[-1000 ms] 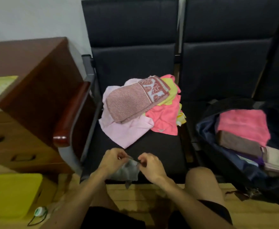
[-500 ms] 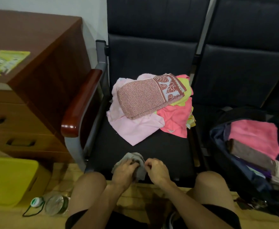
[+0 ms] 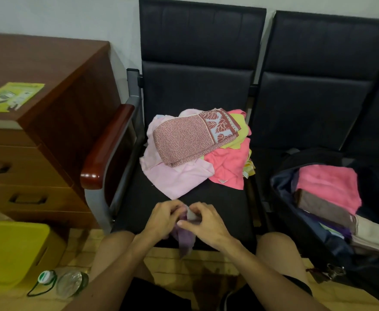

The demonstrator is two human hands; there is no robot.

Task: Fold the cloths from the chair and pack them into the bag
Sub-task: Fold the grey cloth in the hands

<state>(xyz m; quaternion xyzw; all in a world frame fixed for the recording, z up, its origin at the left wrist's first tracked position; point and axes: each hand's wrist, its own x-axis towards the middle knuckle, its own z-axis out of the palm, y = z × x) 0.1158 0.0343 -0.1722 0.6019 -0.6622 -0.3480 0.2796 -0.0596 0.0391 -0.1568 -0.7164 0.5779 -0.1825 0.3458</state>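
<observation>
Black chair seat [image 3: 224, 205] is used as the folding surface: a small lilac-grey cloth [image 3: 185, 240] is pinched at its front edge by the left hand [image 3: 164, 218] and right hand [image 3: 204, 223], probably to set a fold. Unfolded cloths [image 3: 197, 149] are piled beyond the hands; the open bag [image 3: 283, 187] is kept to their right, within reach.

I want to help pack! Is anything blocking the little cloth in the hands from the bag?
Nothing visible blocks it. The left hand and right hand hold the small greyish-purple cloth at the front edge of the black chair seat; the open dark bag sits to the right, across bare seat.
</observation>
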